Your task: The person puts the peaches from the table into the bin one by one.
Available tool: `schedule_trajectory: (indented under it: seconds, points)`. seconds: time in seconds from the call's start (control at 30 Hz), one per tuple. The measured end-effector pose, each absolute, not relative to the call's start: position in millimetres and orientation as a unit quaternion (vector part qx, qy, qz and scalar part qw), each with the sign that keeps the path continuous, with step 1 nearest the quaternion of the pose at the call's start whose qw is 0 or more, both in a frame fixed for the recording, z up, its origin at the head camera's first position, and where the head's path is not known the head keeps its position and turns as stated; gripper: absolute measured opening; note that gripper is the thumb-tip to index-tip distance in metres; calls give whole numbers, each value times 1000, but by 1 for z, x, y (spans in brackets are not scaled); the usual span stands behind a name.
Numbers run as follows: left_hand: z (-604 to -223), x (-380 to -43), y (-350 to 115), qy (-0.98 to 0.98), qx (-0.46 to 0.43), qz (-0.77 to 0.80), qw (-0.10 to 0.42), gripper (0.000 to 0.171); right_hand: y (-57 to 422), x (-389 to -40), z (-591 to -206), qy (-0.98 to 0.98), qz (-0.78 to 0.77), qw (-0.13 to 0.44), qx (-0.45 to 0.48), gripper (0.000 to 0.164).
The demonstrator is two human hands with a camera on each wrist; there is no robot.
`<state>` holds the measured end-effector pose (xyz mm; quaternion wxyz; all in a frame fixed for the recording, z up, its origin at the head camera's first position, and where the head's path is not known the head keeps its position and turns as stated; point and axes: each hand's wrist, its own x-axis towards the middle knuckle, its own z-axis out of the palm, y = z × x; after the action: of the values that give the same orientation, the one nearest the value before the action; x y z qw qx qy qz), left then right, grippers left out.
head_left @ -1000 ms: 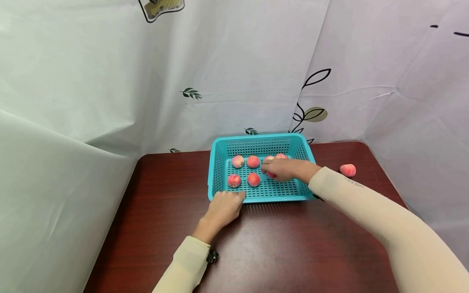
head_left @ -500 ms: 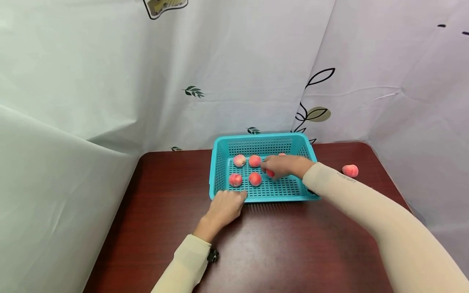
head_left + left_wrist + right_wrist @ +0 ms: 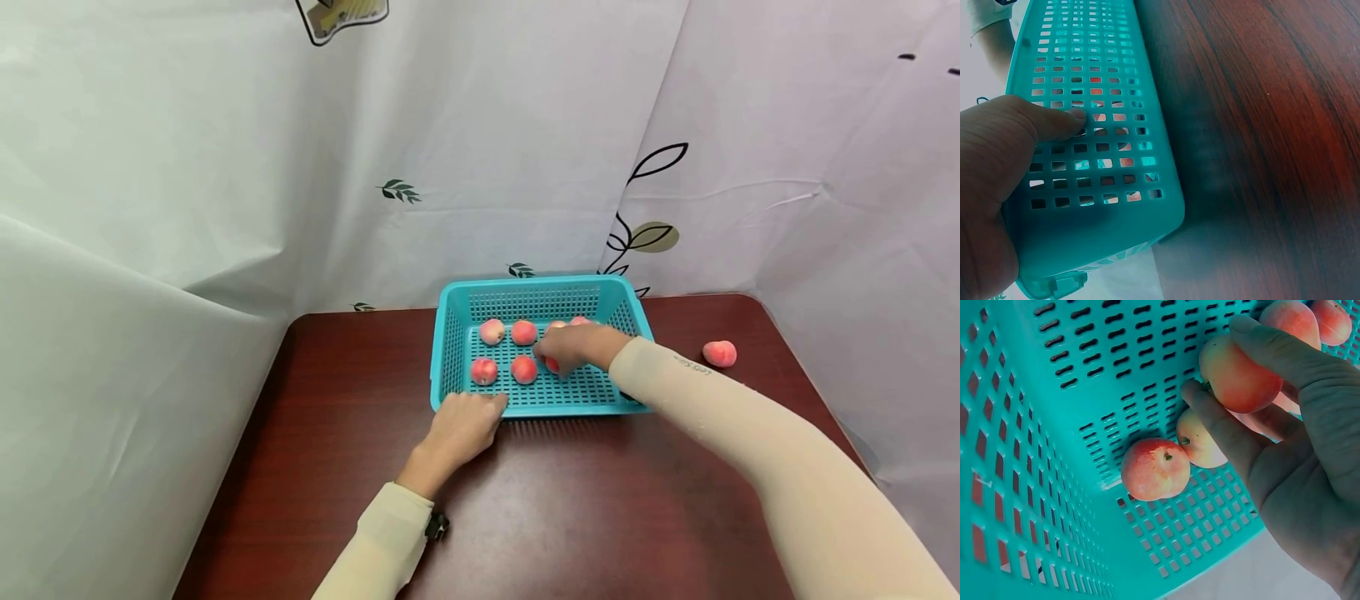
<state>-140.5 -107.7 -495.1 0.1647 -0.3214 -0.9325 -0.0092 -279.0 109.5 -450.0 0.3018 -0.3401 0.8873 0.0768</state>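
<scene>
A turquoise plastic basket [image 3: 570,410] with slotted walls stands on the table, several red-and-cream peaches [image 3: 523,369] inside it. My left hand [image 3: 461,427] grips its near rim towards the left corner; in the left wrist view the thumb [image 3: 1054,123] lies against the outer wall and the other fingers are hidden behind it. Inside the basket, right of the middle, my right hand [image 3: 573,348] holds a peach [image 3: 1241,375] between thumb and fingers, low over the floor. Two more peaches [image 3: 1155,469] sit close together beyond that hand, in the back right part.
One peach [image 3: 720,353] lies on the dark red wooden table [image 3: 600,500], right of the basket beyond my right forearm. White cloth [image 3: 487,150] with leaf prints hangs behind the table, and more cloth hangs at both sides.
The right hand, with its peach, has shifted slightly within the basket, and its wrist and forearm have swung a little left. The left hand stays on the rim.
</scene>
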Motion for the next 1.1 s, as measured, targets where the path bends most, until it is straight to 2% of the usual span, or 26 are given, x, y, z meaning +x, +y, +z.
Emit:
schedule_trajectory:
  seconds: [0.3,0.73,1.1]
  points:
    - [-496,-140,-106,-930,-325,-14,169,24,111,-279,-455,883,106,284,-359,45]
    - [-497,-141,-107,-929,-326,-8,174,22,112,-279,-452,888,78,307,-335,42]
    - [-497,-142,-107,-928,-328,-9,177,23,112,-277,-451,887,79,316,-326,54]
